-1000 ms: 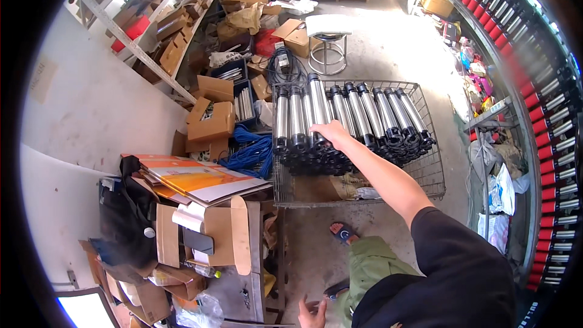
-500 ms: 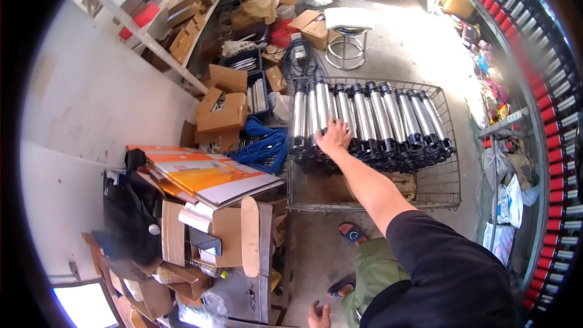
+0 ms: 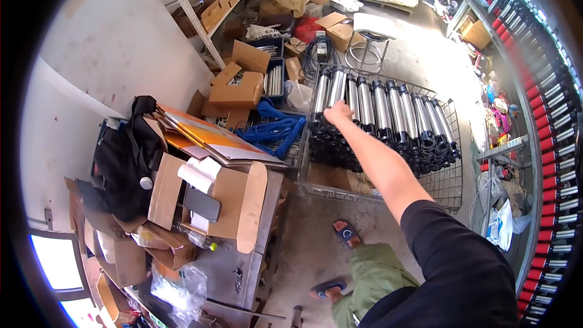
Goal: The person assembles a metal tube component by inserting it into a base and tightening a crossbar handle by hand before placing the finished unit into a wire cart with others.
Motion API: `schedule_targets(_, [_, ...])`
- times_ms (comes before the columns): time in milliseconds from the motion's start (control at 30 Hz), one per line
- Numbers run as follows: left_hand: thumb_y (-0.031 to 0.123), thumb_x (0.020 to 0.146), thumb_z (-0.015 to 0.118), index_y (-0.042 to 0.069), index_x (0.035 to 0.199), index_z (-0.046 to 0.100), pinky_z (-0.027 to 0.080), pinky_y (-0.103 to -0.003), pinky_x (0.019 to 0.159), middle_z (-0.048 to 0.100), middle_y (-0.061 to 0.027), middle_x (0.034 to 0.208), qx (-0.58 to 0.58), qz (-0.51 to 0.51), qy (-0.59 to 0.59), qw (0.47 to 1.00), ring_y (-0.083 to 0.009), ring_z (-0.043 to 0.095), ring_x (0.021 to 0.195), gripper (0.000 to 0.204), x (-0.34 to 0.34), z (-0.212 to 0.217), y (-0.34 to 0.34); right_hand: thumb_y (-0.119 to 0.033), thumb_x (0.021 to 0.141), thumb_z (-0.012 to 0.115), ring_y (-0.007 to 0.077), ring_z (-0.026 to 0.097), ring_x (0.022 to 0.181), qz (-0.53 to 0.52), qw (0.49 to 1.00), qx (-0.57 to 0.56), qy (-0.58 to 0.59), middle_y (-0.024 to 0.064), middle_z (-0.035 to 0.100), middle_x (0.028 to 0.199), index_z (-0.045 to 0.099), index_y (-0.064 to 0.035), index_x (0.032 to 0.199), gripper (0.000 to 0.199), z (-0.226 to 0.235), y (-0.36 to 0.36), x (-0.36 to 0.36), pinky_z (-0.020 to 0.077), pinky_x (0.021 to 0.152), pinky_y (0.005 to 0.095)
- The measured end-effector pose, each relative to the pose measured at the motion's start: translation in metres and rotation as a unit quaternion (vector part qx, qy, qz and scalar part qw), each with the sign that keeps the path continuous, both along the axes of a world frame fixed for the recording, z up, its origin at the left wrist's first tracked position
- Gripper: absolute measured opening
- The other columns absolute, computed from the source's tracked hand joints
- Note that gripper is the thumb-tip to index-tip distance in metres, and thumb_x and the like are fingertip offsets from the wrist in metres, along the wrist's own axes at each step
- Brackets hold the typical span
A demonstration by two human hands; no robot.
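Note:
A wire basket (image 3: 381, 197) ahead of me holds a row of silver metal tubes (image 3: 381, 109) with black ends, lying side by side over more black-ended pieces. My right hand (image 3: 338, 112) reaches in from the lower right. Its fingers are curled around the near end of a metal tube (image 3: 336, 88) at the left of the row; the palm side is hidden. The left hand is out of view. Near the bottom edge, another black-ended tube (image 3: 296, 316) partly shows; what supports it cannot be seen.
Left of me, a metal table (image 3: 240, 267) carries an opened cardboard box (image 3: 231, 206), a phone (image 3: 202, 204) and a plastic bottle (image 3: 197, 237). Blue cable (image 3: 276, 130) lies beside the basket. A round stool (image 3: 371, 27) stands behind it. Racks of red-ended tubes (image 3: 546, 158) line the right.
My view has shifted, so the basket sits farther right. The right hand's spread fingers have curled around a tube. My left hand has left the lower edge, where a tube end now shows.

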State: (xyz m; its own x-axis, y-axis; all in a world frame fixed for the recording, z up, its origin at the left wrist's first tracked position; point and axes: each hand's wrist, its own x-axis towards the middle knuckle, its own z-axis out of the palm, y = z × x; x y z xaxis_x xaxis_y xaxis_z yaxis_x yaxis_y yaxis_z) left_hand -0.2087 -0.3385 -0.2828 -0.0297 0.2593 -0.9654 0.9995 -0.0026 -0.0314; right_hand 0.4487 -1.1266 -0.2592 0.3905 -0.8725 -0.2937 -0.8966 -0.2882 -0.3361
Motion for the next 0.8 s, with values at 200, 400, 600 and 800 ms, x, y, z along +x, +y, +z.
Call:
schedule_targets(200, [0.037,0.101,0.056,0.007,0.136,0.047,0.058,-0.042,0.060,0.069,-0.0190,0.103,-0.022,-0.024,-0.151,0.988,-0.0296,0.070,0.080,0.047,0.057,-0.021,-0.006,-0.031,0.084,0.065,0.0359,0.051,0.128,-0.119,0.991,-0.048,-0.025,0.0173,0.058,0.131,0.059,-0.0027,0.126,0.051,-0.007,0.028,0.014,0.0466,0.104,0.0455])
schedule_targets(400, [0.028,0.103,0.057,-0.001,0.130,0.055,0.059,-0.037,0.066,0.072,-0.0185,0.102,-0.063,-0.069,-0.241,0.966,-0.0261,0.072,0.082,0.040,0.189,0.056,-0.134,-0.026,0.080,0.063,0.0292,0.049,0.126,0.026,0.980,-0.181,-0.079,0.0121,0.056,0.133,0.060,-0.0102,0.134,0.056,-0.004,0.032,0.007,0.0357,0.107,0.0479])
schedule_targets(600, [0.028,0.102,0.059,0.004,0.135,0.053,0.058,-0.036,0.069,0.070,-0.0155,0.104,-0.060,-0.033,-0.311,0.948,-0.0225,0.069,0.082,0.041,0.169,0.052,-0.116,-0.041,0.084,0.063,0.0370,0.048,0.129,0.098,0.974,-0.205,-0.023,0.0206,0.054,0.135,0.055,-0.0037,0.136,0.065,-0.019,0.029,0.005,0.0354,0.109,0.0529])
schedule_targets(800, [0.022,0.089,0.067,-0.008,0.109,0.065,0.055,-0.035,0.069,0.071,-0.0128,0.077,0.060,0.040,-0.258,0.964,-0.0182,0.067,0.073,0.036,-0.017,-0.081,-0.011,-0.056,0.082,0.069,0.0442,0.065,0.104,0.115,0.962,-0.230,-0.097,0.0227,0.071,0.099,0.071,-0.0020,0.099,0.057,0.057,0.163,-0.094,0.0508,0.089,0.0534])
